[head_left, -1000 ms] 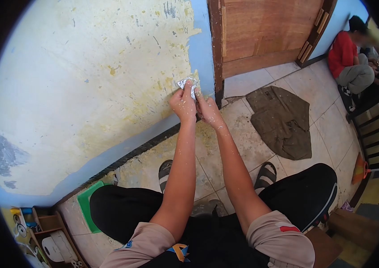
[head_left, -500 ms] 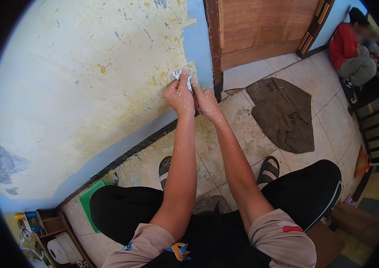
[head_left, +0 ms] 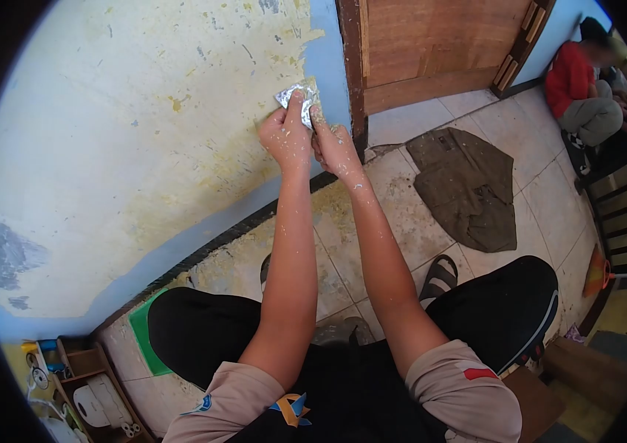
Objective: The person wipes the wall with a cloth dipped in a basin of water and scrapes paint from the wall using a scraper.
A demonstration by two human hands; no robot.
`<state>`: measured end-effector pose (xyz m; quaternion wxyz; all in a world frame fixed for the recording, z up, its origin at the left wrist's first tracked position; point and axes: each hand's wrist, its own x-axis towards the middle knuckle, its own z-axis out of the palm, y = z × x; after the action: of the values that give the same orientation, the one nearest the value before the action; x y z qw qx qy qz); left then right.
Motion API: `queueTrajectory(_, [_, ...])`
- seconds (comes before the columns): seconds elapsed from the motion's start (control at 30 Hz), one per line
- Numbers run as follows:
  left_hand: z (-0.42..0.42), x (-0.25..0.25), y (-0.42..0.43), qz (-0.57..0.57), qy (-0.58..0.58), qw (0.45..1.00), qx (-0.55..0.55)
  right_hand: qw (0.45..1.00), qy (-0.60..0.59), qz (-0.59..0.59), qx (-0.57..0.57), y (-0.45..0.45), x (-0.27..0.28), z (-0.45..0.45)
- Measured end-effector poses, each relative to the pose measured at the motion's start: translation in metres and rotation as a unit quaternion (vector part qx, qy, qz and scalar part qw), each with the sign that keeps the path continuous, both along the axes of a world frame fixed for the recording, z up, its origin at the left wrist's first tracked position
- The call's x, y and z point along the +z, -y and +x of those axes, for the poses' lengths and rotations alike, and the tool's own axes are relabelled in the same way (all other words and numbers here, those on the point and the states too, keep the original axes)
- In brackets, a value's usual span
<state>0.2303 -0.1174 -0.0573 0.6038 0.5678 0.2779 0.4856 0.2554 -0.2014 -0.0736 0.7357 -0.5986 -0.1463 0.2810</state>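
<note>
Both my hands are up at the wall [head_left: 107, 148], which shows patchy cream and yellow where the blue paint is gone. Between them is a scraper with a flat shiny metal blade [head_left: 306, 112], held against the wall beside the remaining blue strip [head_left: 328, 74]. My left hand [head_left: 285, 140] is closed, its thumb pressed along the blade. Just to the right, my right hand [head_left: 337, 151] wraps round the scraper's lower end; the handle is mostly hidden by the fingers. Pale paint flecks cover both hands and forearms.
A wooden door [head_left: 439, 52] stands right of the wall. Brown cloth [head_left: 468, 192] lies on the tiled floor, with scrapings along the wall's foot. A green tray [head_left: 144, 336] is by my left knee, near a wooden shelf [head_left: 81, 369]. A person in red [head_left: 572, 74] sits far right.
Both hands and the scraper have slid up the wall and slightly left. The blade is higher along the edge of the blue strip.
</note>
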Motion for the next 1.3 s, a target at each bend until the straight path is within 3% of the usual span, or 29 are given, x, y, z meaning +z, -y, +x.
queueTrajectory(0.17, [-0.007,-0.038,0.005,-0.018,-0.018,1.000,-0.001,1.000,0.013,-0.023,-0.002,0.000,-0.049,-0.001])
queueTrajectory(0.47, [-0.003,-0.053,0.009,-0.021,-0.036,0.999,-0.001,0.998,-0.033,-0.003,0.058,0.014,-0.050,0.001])
queueTrajectory(0.73, [0.005,-0.046,0.008,-0.010,0.010,1.000,0.023,0.998,-0.021,-0.010,0.063,0.008,-0.043,0.006])
queueTrajectory(0.9, [0.003,-0.034,0.000,-0.009,-0.030,0.999,0.015,0.999,-0.018,-0.024,0.026,-0.002,-0.035,0.008])
queueTrajectory(1.0, [0.010,0.000,0.000,-0.004,0.001,1.000,0.013,0.997,0.061,-0.044,-0.013,-0.003,0.000,0.012])
queueTrajectory(1.13, [0.013,0.036,-0.004,-0.002,0.037,0.999,-0.002,0.997,0.066,-0.026,-0.005,-0.004,0.036,0.018])
queueTrajectory(1.3, [-0.002,-0.004,0.002,-0.036,0.018,0.999,-0.016,0.999,0.026,-0.018,-0.011,-0.005,-0.004,0.001])
